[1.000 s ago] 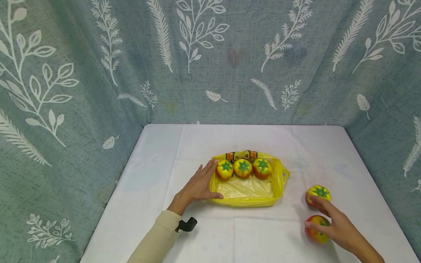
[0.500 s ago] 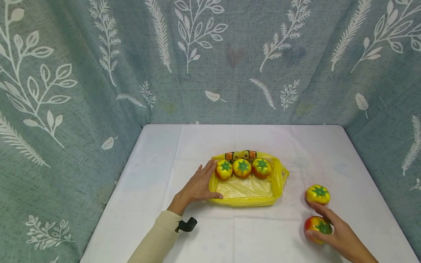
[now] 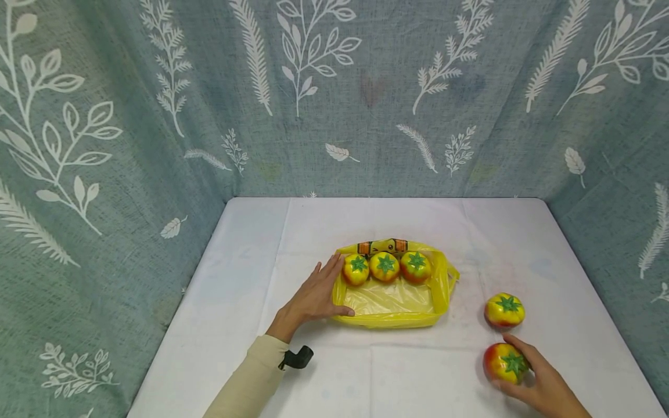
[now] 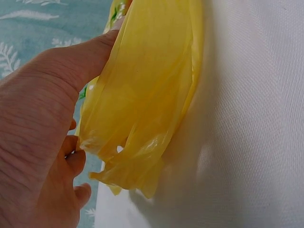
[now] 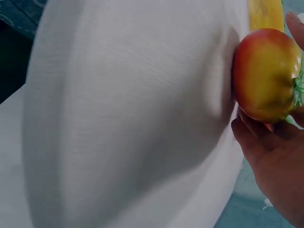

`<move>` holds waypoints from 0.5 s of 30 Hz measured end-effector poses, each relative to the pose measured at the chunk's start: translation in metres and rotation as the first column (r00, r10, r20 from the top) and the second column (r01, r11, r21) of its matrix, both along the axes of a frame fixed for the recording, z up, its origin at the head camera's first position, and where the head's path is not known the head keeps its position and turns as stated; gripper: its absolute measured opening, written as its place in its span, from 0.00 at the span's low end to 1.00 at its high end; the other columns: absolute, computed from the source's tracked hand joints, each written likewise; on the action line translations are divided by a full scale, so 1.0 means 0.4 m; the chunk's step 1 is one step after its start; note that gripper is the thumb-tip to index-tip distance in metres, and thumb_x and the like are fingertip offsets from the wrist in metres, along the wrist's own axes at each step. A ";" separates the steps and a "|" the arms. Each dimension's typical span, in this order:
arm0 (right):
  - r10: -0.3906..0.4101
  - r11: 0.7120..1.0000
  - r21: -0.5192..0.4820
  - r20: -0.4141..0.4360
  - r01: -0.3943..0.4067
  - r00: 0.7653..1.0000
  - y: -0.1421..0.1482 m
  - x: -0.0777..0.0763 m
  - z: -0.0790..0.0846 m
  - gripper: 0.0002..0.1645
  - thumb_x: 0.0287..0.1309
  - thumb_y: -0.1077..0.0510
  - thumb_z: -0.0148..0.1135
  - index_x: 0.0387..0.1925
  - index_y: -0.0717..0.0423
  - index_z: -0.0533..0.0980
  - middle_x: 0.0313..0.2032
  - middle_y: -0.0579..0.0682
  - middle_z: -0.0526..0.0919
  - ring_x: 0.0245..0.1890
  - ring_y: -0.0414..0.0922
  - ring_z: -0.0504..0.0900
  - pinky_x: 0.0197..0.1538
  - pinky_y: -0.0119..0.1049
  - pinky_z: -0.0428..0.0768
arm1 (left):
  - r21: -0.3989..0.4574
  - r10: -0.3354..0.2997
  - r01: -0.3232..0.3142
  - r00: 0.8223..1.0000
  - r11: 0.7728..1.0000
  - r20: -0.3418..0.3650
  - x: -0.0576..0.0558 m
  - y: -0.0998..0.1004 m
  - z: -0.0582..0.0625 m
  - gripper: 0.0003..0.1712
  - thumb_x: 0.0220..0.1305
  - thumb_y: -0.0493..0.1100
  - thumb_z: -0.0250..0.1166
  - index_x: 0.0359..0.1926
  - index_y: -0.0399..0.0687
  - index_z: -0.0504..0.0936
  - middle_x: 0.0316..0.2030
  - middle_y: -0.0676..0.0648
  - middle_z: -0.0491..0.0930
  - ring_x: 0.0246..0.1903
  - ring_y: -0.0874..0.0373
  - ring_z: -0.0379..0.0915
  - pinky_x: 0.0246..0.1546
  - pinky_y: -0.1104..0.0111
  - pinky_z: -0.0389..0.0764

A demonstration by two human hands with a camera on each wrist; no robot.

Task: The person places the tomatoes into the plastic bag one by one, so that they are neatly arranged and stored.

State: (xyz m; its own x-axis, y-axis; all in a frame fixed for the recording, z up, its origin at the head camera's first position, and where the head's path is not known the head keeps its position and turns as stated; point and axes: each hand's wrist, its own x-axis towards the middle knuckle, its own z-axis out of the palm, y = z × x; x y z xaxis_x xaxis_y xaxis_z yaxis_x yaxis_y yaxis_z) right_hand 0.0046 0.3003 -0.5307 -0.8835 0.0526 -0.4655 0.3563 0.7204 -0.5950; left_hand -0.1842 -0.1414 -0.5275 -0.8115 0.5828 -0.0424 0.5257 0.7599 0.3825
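Observation:
A yellow plastic bag (image 3: 392, 319) lies spread on the white table with its mouth up. Three toy tomatoes (image 3: 385, 267), yellow-red with green star-shaped tops, sit in a row along its far side. My left hand (image 3: 313, 293) rests at the bag's left end, fingers straight and spread, thumb over the rim. The left wrist view shows the thumb (image 4: 90, 54) passing behind the plastic. At the right my right hand (image 3: 543, 374) grips the nearer loose toy tomato (image 5: 266, 76) between thumb and fingers. Another loose toy tomato (image 3: 504, 310) stands just beyond it.
A white cloth (image 3: 334, 380) covers the table. Patterned green-grey curtains (image 3: 376, 133) hang along the back and both sides. The bag's knotted-looking handle (image 3: 453, 277) sticks out on its right. A black device (image 3: 298, 356) is strapped to my left wrist.
My right hand has drawn back from between the two loose toy tomatoes and closed round the nearer one, its index finger leaving the farther one. The left hand and bag stay put.

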 end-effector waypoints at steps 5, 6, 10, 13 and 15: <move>-0.038 0.999 -0.011 0.022 0.039 0.999 -0.001 0.000 -0.011 0.74 0.44 0.30 0.76 0.75 0.67 0.48 0.69 0.75 0.56 0.62 0.71 0.64 0.59 0.73 0.67 | 0.004 0.000 0.000 1.000 1.000 0.001 0.001 -0.002 -0.001 0.74 0.49 0.72 0.74 0.81 0.40 0.42 0.80 0.41 0.41 0.79 0.53 0.35 0.77 0.54 0.41; -0.039 0.999 -0.008 0.019 0.039 0.999 -0.001 0.000 -0.013 0.75 0.44 0.29 0.76 0.75 0.68 0.48 0.69 0.76 0.56 0.62 0.72 0.64 0.59 0.73 0.67 | 0.004 0.001 -0.001 1.000 1.000 0.002 0.001 -0.002 -0.001 0.74 0.49 0.72 0.74 0.81 0.40 0.42 0.80 0.41 0.41 0.79 0.53 0.35 0.77 0.54 0.41; -0.034 0.999 0.011 0.000 0.034 0.999 -0.002 0.003 -0.014 0.73 0.43 0.30 0.77 0.74 0.68 0.50 0.67 0.76 0.59 0.60 0.72 0.66 0.58 0.72 0.68 | 0.007 0.005 -0.005 1.000 1.000 0.007 0.003 -0.002 0.001 0.74 0.49 0.72 0.74 0.81 0.41 0.43 0.80 0.42 0.41 0.79 0.53 0.35 0.77 0.55 0.40; -0.035 0.999 0.012 0.003 0.035 0.999 -0.003 0.002 -0.012 0.72 0.44 0.31 0.77 0.74 0.68 0.51 0.67 0.77 0.60 0.59 0.72 0.66 0.58 0.72 0.68 | 0.002 0.007 -0.007 1.000 1.000 0.008 0.003 -0.002 0.002 0.74 0.49 0.73 0.73 0.81 0.41 0.42 0.80 0.42 0.41 0.79 0.54 0.35 0.77 0.55 0.40; -0.035 0.999 0.010 0.009 0.035 0.999 -0.004 0.001 -0.011 0.71 0.44 0.31 0.77 0.74 0.68 0.51 0.67 0.77 0.60 0.59 0.72 0.66 0.58 0.72 0.68 | 0.000 0.007 -0.007 1.000 1.000 0.010 0.002 -0.002 0.002 0.74 0.49 0.73 0.73 0.81 0.41 0.42 0.80 0.43 0.40 0.79 0.54 0.35 0.77 0.54 0.40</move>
State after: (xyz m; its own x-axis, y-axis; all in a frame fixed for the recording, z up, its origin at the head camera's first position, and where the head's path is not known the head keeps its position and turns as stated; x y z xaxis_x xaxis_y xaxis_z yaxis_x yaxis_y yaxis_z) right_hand 0.0049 0.2988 -0.5351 -0.8767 0.0877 -0.4730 0.3867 0.7132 -0.5847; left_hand -0.1835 -0.1422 -0.5268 -0.8151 0.5771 -0.0503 0.5167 0.7636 0.3873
